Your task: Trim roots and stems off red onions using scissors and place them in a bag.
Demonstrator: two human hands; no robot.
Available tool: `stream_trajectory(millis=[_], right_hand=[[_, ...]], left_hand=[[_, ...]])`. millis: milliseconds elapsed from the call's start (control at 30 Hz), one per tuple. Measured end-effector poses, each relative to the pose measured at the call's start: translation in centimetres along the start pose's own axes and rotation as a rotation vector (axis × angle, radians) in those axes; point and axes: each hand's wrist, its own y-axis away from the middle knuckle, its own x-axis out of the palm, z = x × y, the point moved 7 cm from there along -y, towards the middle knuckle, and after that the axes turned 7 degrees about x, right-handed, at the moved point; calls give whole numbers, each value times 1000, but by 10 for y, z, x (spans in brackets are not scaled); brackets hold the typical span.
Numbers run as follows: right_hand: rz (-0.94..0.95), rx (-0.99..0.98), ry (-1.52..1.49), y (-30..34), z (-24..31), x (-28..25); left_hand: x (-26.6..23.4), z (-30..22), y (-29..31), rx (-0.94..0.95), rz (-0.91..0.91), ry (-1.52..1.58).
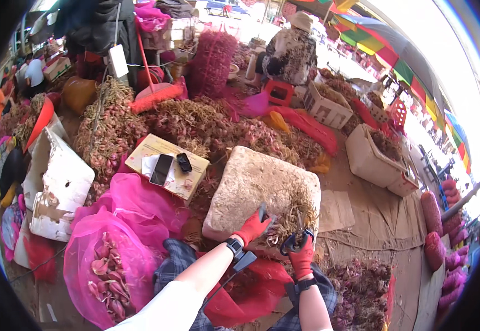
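My right hand [302, 258], in a red glove, is closed around the dark handles of a pair of scissors [290, 244]. The blades point away from me into a heap of dry stems and trimmings [296, 212]. My left hand [253, 227], in a red glove with grey fingertips, reaches over the pale, dirt-stained foam block [245, 182] in front of me. Its fingers look stretched apart beside the trimmings, and I make out nothing held in them. Shallots [109, 276] lie inside a pink mesh bag [80, 248] to my left.
A phone [162, 168] and a small black case [184, 162] rest on a carton [198, 174]. Bunched shallots [195, 121] are piled beyond it. A broken foam box [66, 187] stands left, more foam boxes [369, 157] right. A person [292, 49] sits farther back.
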Motion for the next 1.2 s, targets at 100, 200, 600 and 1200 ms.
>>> stream_trajectory(millis=[100, 200, 600, 1200], right_hand=[[-37, 6, 2, 2, 7, 4], [-9, 25, -36, -8, 10, 1], [124, 270, -976, -34, 13, 18], [-3, -131, -660, 0, 102, -45]], left_hand=[[15, 25, -7, -96, -29, -239], [22, 5, -6, -74, -91, -434], [0, -190, 28, 774, -190, -420], [-21, -29, 47, 51, -16, -766]])
